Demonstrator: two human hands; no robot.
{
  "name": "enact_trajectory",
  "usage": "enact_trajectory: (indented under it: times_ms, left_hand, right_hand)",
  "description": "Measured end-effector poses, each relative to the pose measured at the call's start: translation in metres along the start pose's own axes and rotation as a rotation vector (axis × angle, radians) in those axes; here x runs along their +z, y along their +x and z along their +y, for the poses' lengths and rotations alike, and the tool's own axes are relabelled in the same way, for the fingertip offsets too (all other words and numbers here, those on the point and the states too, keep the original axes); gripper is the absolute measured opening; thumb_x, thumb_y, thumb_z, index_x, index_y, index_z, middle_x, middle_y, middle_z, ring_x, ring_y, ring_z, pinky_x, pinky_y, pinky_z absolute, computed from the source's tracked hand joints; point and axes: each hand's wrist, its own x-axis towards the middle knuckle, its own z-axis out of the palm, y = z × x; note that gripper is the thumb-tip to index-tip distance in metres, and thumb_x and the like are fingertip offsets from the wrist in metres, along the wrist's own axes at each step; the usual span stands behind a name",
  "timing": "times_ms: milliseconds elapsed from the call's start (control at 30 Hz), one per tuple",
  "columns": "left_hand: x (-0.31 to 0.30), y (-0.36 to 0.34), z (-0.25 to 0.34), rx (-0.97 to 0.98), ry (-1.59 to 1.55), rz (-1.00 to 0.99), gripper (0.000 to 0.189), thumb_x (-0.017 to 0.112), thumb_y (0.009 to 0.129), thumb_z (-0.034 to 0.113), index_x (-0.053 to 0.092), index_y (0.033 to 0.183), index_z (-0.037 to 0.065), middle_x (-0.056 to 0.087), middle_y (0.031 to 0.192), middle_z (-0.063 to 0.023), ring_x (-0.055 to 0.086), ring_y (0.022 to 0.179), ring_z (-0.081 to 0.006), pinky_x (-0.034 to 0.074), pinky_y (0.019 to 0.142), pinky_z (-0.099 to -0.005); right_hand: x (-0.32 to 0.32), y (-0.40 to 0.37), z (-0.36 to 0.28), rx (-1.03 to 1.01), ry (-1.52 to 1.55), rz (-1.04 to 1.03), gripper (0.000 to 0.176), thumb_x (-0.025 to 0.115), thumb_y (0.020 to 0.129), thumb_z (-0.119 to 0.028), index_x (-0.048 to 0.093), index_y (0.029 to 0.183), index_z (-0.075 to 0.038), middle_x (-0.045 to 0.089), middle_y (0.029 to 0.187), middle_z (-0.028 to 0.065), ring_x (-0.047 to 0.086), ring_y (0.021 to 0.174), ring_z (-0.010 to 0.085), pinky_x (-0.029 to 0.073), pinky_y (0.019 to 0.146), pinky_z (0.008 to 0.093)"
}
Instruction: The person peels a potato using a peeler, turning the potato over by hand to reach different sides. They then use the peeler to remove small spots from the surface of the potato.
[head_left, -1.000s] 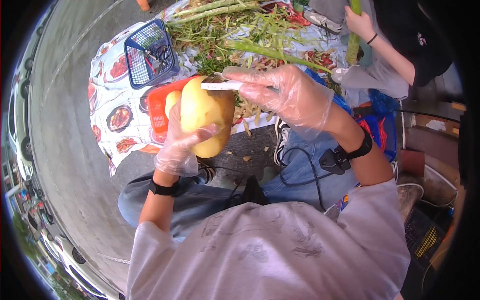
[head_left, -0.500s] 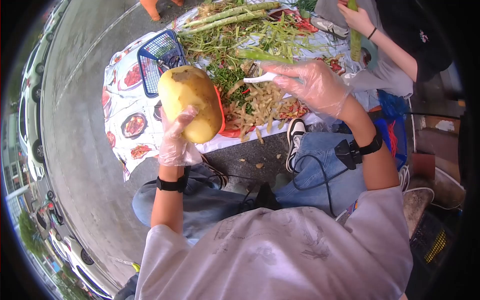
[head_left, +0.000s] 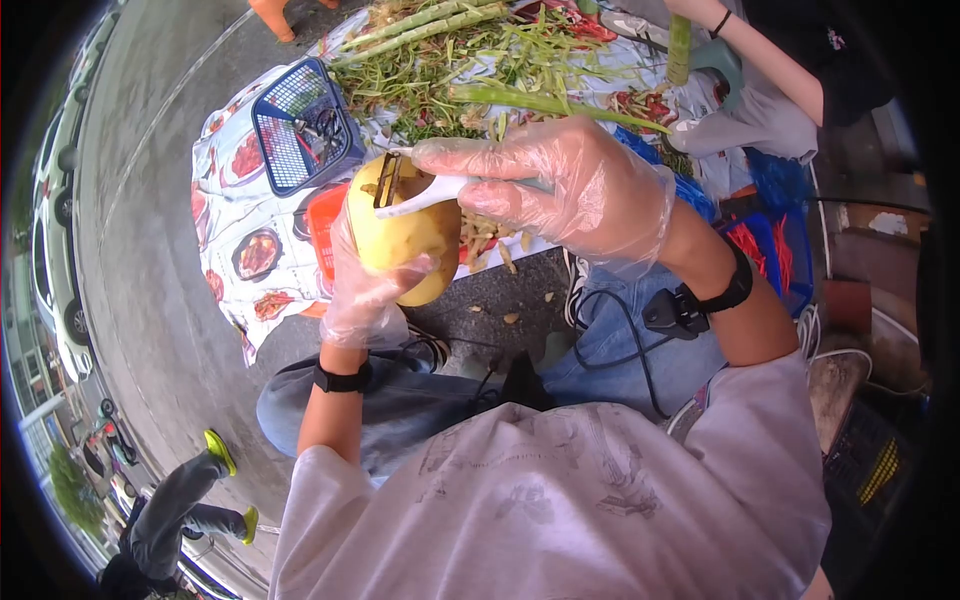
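Holds a large, rounded, pale-yellow tuber with brown patches (head_left: 402, 238) aloft, just beside a red-orange plastic basket (head_left: 321, 226) in view, in the left hand (head_left: 365, 285), with thumb pressed across the near side; cannot tell the spread of the mostly hidden fingers. Pinches a white-handled peeler with a dark metal blade (head_left: 430, 195) between thumb and fingers of the right hand (head_left: 570, 190). Appears to be at a peeling stroke; seems to call next for 1 flat, light pass over brown skin.
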Motion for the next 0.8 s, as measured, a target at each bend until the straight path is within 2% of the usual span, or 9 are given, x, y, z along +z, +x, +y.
enact_trajectory:
  times_ms: [167, 300, 367, 400, 500, 600, 667, 733, 800]
  left_hand:
    - [-0.005, -0.004, 0.0, -0.035, 0.014, -0.029, 0.074, 0.085, 0.071, 0.02, 0.055, 0.135, -0.003, 0.067, 0.12, -0.0096, 0.066, 0.107, -0.0178, 0.054, 0.094, -0.0342]
    - [-0.016, -0.009, -0.008, -0.192, -0.133, 0.112, 0.074, 0.081, 0.075, 0.023, 0.051, 0.138, -0.004, 0.067, 0.12, -0.0116, 0.068, 0.106, -0.0223, 0.056, 0.094, -0.037]
    - [0.0, -0.009, 0.006, -0.184, -0.461, 0.343, 0.073, 0.076, 0.082, 0.021, 0.045, 0.143, -0.004, 0.063, 0.126, -0.0173, 0.067, 0.11, -0.0281, 0.057, 0.097, -0.0423]
    - [-0.008, -0.008, 0.014, -0.194, -0.561, 0.37, 0.071, 0.074, 0.085, 0.021, 0.043, 0.145, -0.003, 0.061, 0.13, -0.02, 0.066, 0.114, -0.0314, 0.056, 0.099, -0.0457]
    - [-0.026, -0.007, 0.031, -0.122, -0.485, 0.329, 0.072, 0.075, 0.083, 0.02, 0.044, 0.144, -0.003, 0.061, 0.13, -0.0194, 0.066, 0.113, -0.0312, 0.056, 0.099, -0.046]
    - [-0.034, -0.011, 0.019, -0.052, -0.322, 0.398, 0.077, 0.08, 0.077, 0.021, 0.046, 0.142, -0.003, 0.063, 0.125, -0.0172, 0.067, 0.11, -0.0268, 0.056, 0.096, -0.0424]
    - [-0.04, -0.007, 0.007, -0.058, -0.069, 0.196, 0.081, 0.087, 0.07, 0.023, 0.051, 0.137, -0.004, 0.066, 0.119, -0.0132, 0.067, 0.106, -0.0215, 0.056, 0.094, -0.0374]
    - [-0.019, -0.005, 0.015, -0.029, -0.048, 0.173, 0.083, 0.091, 0.066, 0.025, 0.054, 0.134, -0.004, 0.068, 0.116, -0.0101, 0.067, 0.103, -0.0187, 0.055, 0.094, -0.0338]
    - [-0.008, -0.006, 0.021, 0.011, -0.029, 0.07, 0.083, 0.092, 0.066, 0.024, 0.054, 0.135, -0.003, 0.068, 0.117, -0.0099, 0.067, 0.104, -0.0184, 0.054, 0.094, -0.0337]
  right_hand:
    - [0.002, -0.002, 0.011, -0.019, -0.048, 0.006, 0.034, 0.067, 0.097, -0.026, 0.072, 0.125, -0.006, 0.066, 0.083, 0.0272, 0.066, 0.066, 0.0354, 0.054, 0.067, 0.0372]
    - [-0.01, -0.004, 0.014, 0.125, -0.063, -0.067, 0.033, 0.066, 0.098, -0.028, 0.073, 0.125, -0.01, 0.068, 0.091, 0.0263, 0.069, 0.075, 0.037, 0.055, 0.072, 0.04]
    - [-0.027, -0.009, 0.018, 0.252, -0.396, -0.393, 0.035, 0.068, 0.097, -0.021, 0.071, 0.131, -0.015, 0.072, 0.088, 0.0196, 0.065, 0.069, 0.029, 0.052, 0.067, 0.036]
    - [-0.029, -0.011, 0.025, 0.242, -0.391, -0.388, 0.035, 0.068, 0.097, -0.021, 0.071, 0.131, -0.015, 0.072, 0.088, 0.0196, 0.065, 0.069, 0.029, 0.052, 0.067, 0.036]
    - [-0.027, -0.014, 0.035, 0.202, -0.461, -0.186, 0.034, 0.062, 0.099, -0.031, 0.071, 0.129, -0.02, 0.068, 0.08, 0.0216, 0.066, 0.075, 0.0389, 0.053, 0.073, 0.0462]
    - [-0.031, -0.003, 0.015, 0.244, -0.574, -0.091, 0.033, 0.06, 0.1, -0.032, 0.072, 0.128, -0.02, 0.068, 0.084, 0.0217, 0.066, 0.079, 0.0401, 0.053, 0.075, 0.0472]
    - [-0.027, 0.006, 0.007, 0.296, -0.628, -0.136, 0.033, 0.063, 0.1, -0.029, 0.072, 0.128, -0.014, 0.073, 0.1, 0.0202, 0.072, 0.088, 0.0335, 0.056, 0.08, 0.042]
    - [-0.015, 0.012, 0.013, -0.034, -0.012, 0.047, 0.034, 0.068, 0.098, -0.017, 0.07, 0.131, -0.01, 0.076, 0.109, 0.0143, 0.074, 0.096, 0.0256, 0.056, 0.086, 0.0351]
    - [-0.017, 0.017, -0.003, -0.08, 0.014, -0.011, 0.034, 0.069, 0.098, -0.017, 0.07, 0.131, -0.008, 0.074, 0.119, 0.0134, 0.073, 0.104, 0.0238, 0.055, 0.091, 0.0336]
